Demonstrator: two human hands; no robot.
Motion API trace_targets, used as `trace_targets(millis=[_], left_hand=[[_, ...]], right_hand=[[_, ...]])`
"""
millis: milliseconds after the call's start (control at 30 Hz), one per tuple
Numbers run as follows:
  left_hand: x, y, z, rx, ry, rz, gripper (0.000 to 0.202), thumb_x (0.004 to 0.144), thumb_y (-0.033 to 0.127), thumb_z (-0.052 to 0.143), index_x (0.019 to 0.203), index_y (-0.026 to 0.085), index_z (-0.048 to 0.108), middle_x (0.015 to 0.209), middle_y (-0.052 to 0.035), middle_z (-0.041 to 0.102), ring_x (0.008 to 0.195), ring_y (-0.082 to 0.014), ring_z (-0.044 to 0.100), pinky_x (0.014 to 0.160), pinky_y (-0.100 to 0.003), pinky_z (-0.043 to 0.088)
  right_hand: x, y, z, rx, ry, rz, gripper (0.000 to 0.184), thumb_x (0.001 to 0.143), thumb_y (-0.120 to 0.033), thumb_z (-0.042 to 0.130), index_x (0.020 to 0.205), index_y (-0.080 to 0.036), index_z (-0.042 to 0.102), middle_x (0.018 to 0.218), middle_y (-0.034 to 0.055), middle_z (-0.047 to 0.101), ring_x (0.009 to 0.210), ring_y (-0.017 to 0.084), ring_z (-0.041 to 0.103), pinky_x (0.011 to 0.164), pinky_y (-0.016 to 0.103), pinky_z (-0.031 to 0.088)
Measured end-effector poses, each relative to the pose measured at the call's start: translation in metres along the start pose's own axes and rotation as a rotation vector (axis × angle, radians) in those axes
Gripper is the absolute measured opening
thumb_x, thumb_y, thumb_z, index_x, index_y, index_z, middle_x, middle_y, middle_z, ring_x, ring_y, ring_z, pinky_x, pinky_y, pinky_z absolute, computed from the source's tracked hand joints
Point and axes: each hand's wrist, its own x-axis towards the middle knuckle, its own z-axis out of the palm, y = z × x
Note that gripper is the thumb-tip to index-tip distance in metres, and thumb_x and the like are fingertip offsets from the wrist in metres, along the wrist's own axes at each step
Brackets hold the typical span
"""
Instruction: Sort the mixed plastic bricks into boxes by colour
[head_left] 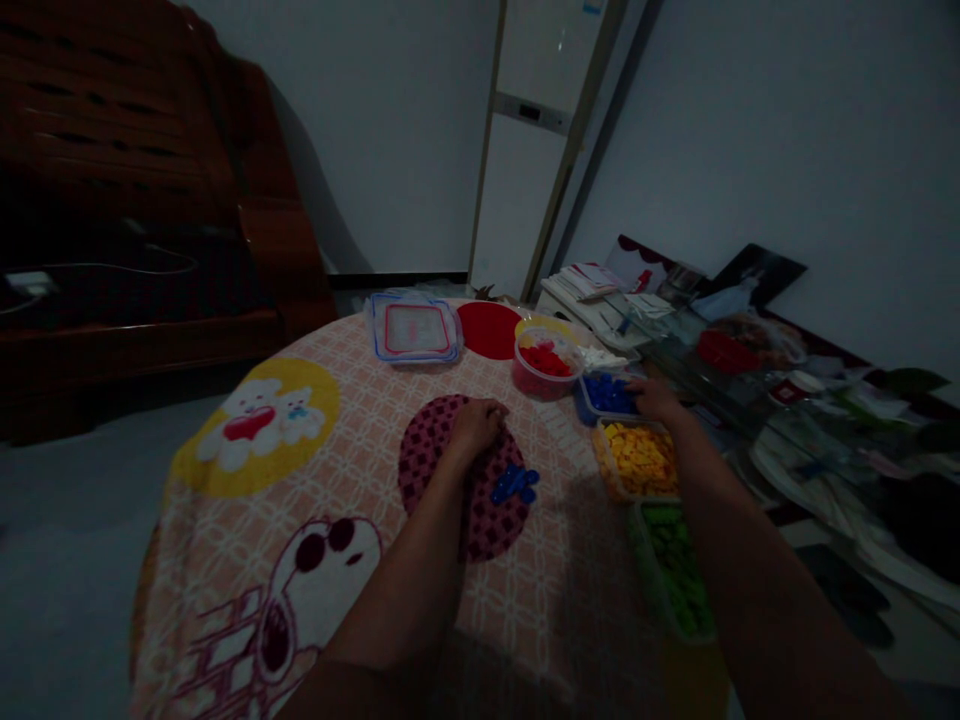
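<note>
My left hand (478, 424) rests on the dark pink checked circle (424, 450) of the tablecloth, its fingers curled closed. Whatever they may hold is hidden. A small cluster of blue plastic pieces (514, 484) lies just in front of that wrist, nearer to me. On the right, my right hand (654, 396) reaches over the edge of a clear tub (598, 414) of blue pieces (604, 391). Its fingertips are drawn together at the pieces, and I cannot make out what is between them.
Beside the blue tub stand a round tub (534, 384) of red pieces, a box of yellow pieces (637, 458) and a box of green pieces (675, 565). Blue-rimmed lids (416, 330) lie at the back. A cluttered glass table (675, 345) adjoins on the right.
</note>
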Motion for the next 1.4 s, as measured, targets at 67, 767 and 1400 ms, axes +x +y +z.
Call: trace_targets(millis=[67,767,1400], left_hand=[[0.000,0.000,0.000,-0.002,0.001,0.004,0.035,0.086,0.011,0.047,0.103,0.015,0.077,0.092,-0.0058,0.078,0.089,-0.0171,0.071,0.088,-0.026,0.052],[-0.001,0.002,0.000,-0.015,0.003,-0.007,0.033,0.087,0.011,0.049,0.104,0.014,0.077,0.093,-0.0070,0.078,0.086,-0.0167,0.070,0.087,-0.027,0.053],[0.001,0.002,-0.001,-0.011,-0.012,-0.008,0.034,0.085,0.012,0.047,0.102,0.013,0.076,0.086,-0.0061,0.077,0.080,-0.0165,0.070,0.082,-0.026,0.054]], right_hand=[[0.001,-0.008,-0.004,0.033,-0.001,0.047,0.048,0.068,-0.001,0.053,0.104,-0.016,0.080,0.106,0.0094,0.079,0.103,0.024,0.072,0.092,0.028,0.054],[-0.090,-0.170,0.029,0.350,-0.562,-0.374,0.009,0.072,-0.023,0.078,0.073,-0.017,0.072,0.066,-0.0011,0.068,0.065,0.014,0.062,0.057,0.022,0.038],[-0.091,-0.163,0.062,0.173,-0.223,-0.359,0.015,0.084,-0.010,0.058,0.089,-0.015,0.072,0.095,0.0099,0.072,0.092,0.021,0.065,0.083,0.030,0.046]])
